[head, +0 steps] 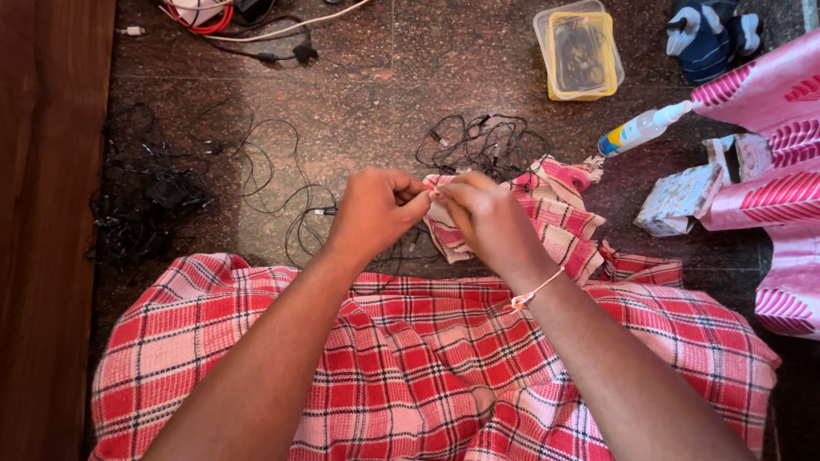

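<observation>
Both hands meet in mid-frame above the stone floor: the left hand and the right hand are each pinched shut on something small and pale at the point where their fingertips touch, too tiny to name, so it lies right between the two grips and equally near both. Just beyond and under the right hand lies a crumpled red checked cloth, with a tangle of black cables farther off. The clear plastic box with a yellow rim (top right) holds more dark cables.
</observation>
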